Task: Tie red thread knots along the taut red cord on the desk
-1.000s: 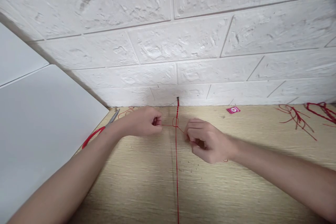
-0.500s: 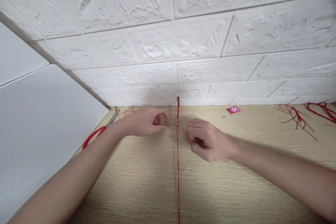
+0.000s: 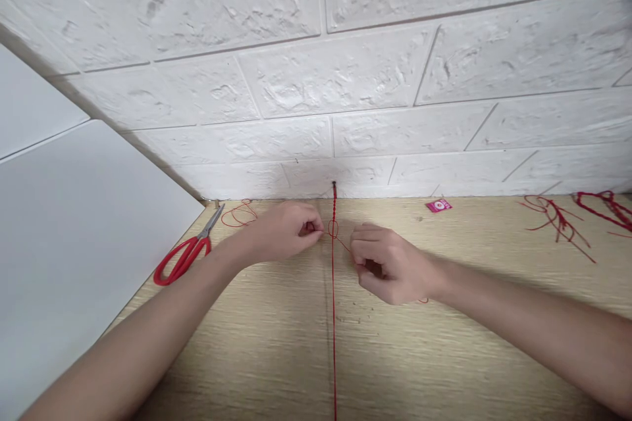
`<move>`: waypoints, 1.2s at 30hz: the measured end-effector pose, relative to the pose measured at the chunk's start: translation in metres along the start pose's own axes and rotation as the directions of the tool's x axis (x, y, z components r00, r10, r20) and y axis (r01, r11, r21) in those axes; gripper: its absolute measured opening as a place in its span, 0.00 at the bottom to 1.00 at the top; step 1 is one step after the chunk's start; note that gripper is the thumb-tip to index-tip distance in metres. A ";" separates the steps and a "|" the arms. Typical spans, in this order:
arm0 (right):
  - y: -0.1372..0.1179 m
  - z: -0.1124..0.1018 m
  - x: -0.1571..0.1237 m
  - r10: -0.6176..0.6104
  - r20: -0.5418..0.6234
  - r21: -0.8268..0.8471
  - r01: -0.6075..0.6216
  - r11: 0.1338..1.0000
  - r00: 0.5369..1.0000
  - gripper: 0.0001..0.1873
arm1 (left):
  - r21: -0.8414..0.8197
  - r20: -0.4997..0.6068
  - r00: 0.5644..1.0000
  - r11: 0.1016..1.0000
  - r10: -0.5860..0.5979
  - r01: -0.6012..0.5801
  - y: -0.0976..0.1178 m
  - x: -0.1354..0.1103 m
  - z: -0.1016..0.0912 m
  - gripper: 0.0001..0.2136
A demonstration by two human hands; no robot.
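A red cord runs straight from a dark fixing at the wall's foot down to the picture's lower edge. Its upper stretch is knotted. Just below the knots, a thin red thread makes a small loose loop around the cord. To the left, my left hand pinches one side of this thread between thumb and fingertips. My right hand is closed on the thread's other side, right of the cord and slightly lower. A bit of red thread shows beneath the right wrist.
Red-handled scissors lie at the left beside a white panel. Loose red thread curls behind my left hand. A pink packet, red cord scraps and a red braided piece lie right, along the white brick wall.
My left hand has moved slightly right toward the cord, and its open fingers have closed on the thread. More of the scissors shows. The right hand has stayed nearly still.
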State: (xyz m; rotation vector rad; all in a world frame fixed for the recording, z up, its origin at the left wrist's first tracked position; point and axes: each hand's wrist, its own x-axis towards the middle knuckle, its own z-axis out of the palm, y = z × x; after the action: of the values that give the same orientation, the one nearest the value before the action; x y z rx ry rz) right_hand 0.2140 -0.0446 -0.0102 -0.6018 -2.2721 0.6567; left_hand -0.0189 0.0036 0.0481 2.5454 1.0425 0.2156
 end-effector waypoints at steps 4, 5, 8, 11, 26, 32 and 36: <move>0.000 0.000 0.000 -0.002 0.003 -0.003 0.002 1.000 1.000 0.11 | -0.005 -0.021 1.000 1.000 0.002 -0.002 0.001 0.000 -0.001 0.06; 0.000 0.000 0.000 -0.005 0.002 -0.003 0.005 1.000 1.000 0.11 | -0.007 -0.023 1.000 1.000 -0.003 0.003 0.001 0.000 -0.001 0.06; -0.001 0.000 0.000 -0.011 -0.003 -0.010 0.011 1.000 1.000 0.11 | -0.016 -0.010 1.000 1.000 -0.013 0.013 0.000 0.000 -0.003 0.05; -0.001 -0.001 0.001 -0.009 -0.009 -0.025 0.008 1.000 1.000 0.10 | -0.021 0.003 1.000 1.000 -0.019 0.019 0.000 -0.001 -0.005 0.06; -0.006 -0.005 0.003 0.172 -0.073 -0.141 -0.181 0.973 0.982 0.07 | 0.007 0.069 0.997 0.999 -0.038 0.037 0.001 -0.003 -0.005 0.05; -0.003 -0.004 0.003 0.417 -0.193 -0.258 -0.456 0.852 0.888 0.08 | 0.046 0.027 0.998 0.998 -0.052 0.051 -0.009 -0.002 -0.006 0.05; -0.002 -0.004 0.005 0.499 -0.208 -0.321 -0.540 0.778 0.841 0.09 | 0.069 -0.013 0.999 0.997 -0.046 0.046 -0.017 -0.002 -0.006 0.05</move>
State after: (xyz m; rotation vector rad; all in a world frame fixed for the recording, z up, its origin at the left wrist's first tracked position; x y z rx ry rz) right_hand 0.2134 -0.0422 -0.0044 -1.4570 -2.1327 0.4237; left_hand -0.0325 0.0146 0.0466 2.5814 1.1304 0.1845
